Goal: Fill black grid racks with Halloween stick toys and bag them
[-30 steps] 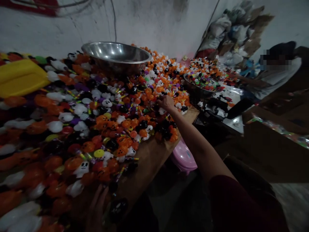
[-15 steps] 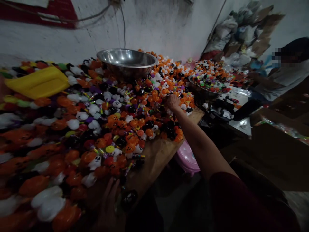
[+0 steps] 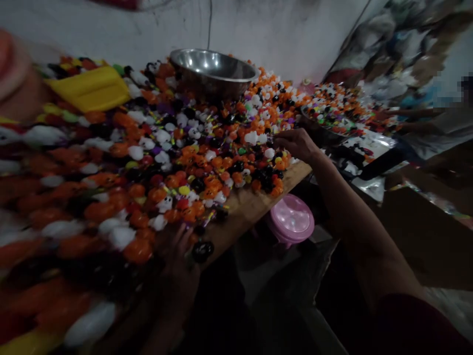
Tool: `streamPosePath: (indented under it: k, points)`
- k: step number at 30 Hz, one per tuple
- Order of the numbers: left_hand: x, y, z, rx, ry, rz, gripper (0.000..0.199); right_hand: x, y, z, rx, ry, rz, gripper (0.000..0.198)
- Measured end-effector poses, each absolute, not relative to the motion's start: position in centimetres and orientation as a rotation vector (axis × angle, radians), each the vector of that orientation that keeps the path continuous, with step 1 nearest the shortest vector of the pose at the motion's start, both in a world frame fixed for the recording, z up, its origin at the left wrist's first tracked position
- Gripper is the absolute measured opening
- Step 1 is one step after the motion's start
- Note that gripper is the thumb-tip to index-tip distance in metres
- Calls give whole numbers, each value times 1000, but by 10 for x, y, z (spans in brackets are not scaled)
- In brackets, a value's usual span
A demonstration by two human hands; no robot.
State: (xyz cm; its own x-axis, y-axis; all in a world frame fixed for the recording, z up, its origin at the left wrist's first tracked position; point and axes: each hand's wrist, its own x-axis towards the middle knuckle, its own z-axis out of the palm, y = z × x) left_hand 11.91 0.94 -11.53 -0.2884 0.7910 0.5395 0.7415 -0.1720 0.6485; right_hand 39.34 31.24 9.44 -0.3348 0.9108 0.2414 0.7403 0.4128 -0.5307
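Note:
A deep heap of small plastic figures [image 3: 192, 158], orange pumpkins, white ghosts and black pieces among them, covers the table [image 3: 244, 217]. My right hand [image 3: 299, 144] is at the heap's right side by the table edge, its fingers bent and closed together. A white piece [image 3: 254, 138] lies just left of those fingertips; whatever they grip is hidden. Low in the picture and dim, my left hand [image 3: 181, 276] rests at the front edge with fingers stretched toward the figures. Beside it is a shiny black round piece [image 3: 202, 251].
A steel bowl [image 3: 214, 74] sits on the heap near the wall. To its left lies a yellow scoop-like piece [image 3: 90, 88], with blurred skin of a person [image 3: 18, 79] beside it. A second filled bowl [image 3: 321, 130] stands right. Below the edge is a pink stool [image 3: 293, 219]; another person [image 3: 443, 123] works far right.
My right hand has shifted right, toward the table edge. My left hand stays by the black piece. The view has turned, and more blurred skin shows at the far left.

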Motion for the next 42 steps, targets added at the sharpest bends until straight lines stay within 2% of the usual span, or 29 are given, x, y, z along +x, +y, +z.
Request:
streamPosePath:
  k: [4, 7, 10, 14, 17, 20, 24, 29, 36, 38, 42]
  points:
    - [121, 5, -94, 1895, 1940, 1474, 43, 375, 209, 31, -1252, -2061, 806, 29]
    - [123, -10, -81, 1971, 1873, 1487, 42, 352, 135, -18, -1299, -2050, 889, 39]
    - [120, -39, -73, 2171, 1827, 1374, 43, 329, 86, -59, -1317, -2193, 687, 36]
    - [107, -85, -74, 2250, 1798, 1203, 37, 309, 68, -92, -1306, -2324, 308, 30]
    - [98, -113, -74, 1941, 1861, 1191, 26, 302, 72, -95, -1343, -2341, 175, 25]
    - [94, -127, -69, 1630, 1846, 1238, 17, 299, 79, -87, -1300, -2348, 212, 21]
    - [93, -129, -62, 1350, 1808, 1252, 19, 298, 86, -83, -1294, -2247, 387, 18]
    - [97, -115, -60, 981, 1738, 1143, 22, 295, 80, -85, -1302, -2053, 417, 20]
    - [109, -97, -68, 508, 1317, 1198, 27, 283, 55, -75, -1059, -2266, 618, 23]
    - [109, -96, -65, 409, 1299, 1150, 32, 291, 56, -74, -1088, -2226, 588, 24]
    - [108, -96, -60, 343, 1275, 1184, 36, 313, 78, -76, -1326, -2007, 325, 26]
